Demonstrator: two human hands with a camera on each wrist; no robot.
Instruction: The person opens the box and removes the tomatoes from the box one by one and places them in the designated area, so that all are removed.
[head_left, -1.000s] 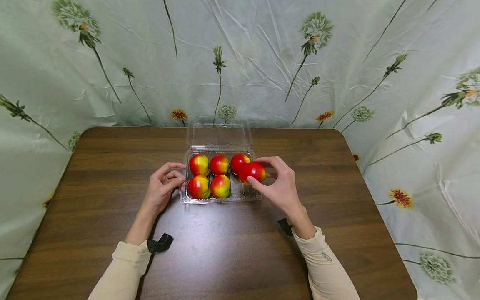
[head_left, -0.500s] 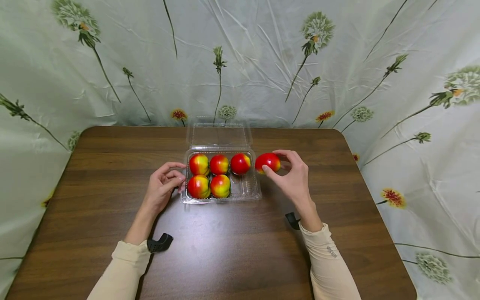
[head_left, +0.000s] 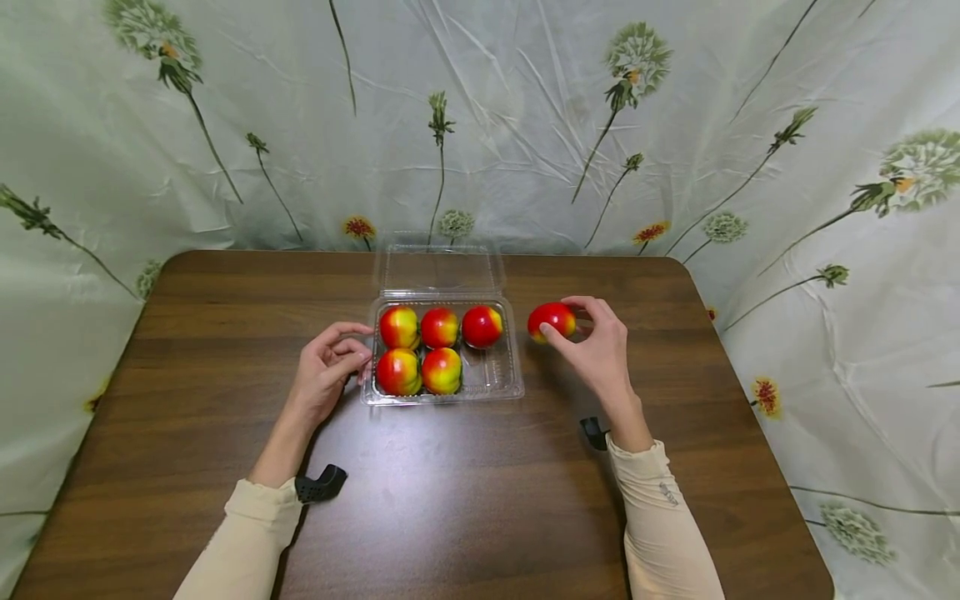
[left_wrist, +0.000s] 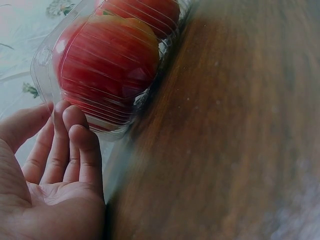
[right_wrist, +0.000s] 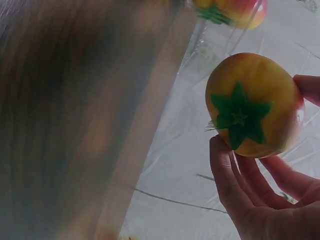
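Note:
A clear plastic clamshell container point(head_left: 491, 385) stands on the table with its lid raised at the back. Several red-and-yellow tomatoes point(head_left: 399, 372) sit in it in two rows; the front right spot holds none. At its left side, my left hand point(head_left: 322, 375) pinches the rim between thumb and fingertips, as the left wrist view shows. My right hand point(head_left: 600, 354) holds another tomato point(head_left: 551, 322) to the right of the container, thumb on one side and fingers on the other. Its green star-shaped calyx point(right_wrist: 240, 117) faces the right wrist camera.
The brown wooden table point(head_left: 480, 517) has rounded back corners. Behind it and at both sides hangs a pale curtain point(head_left: 510, 125) with a dandelion print. The raised clear lid point(head_left: 441, 271) reaches close to the table's back edge.
My right hand has carried the tomato from over the container's front right spot out to the right, beyond its right rim. The left hand and the container have stayed in place.

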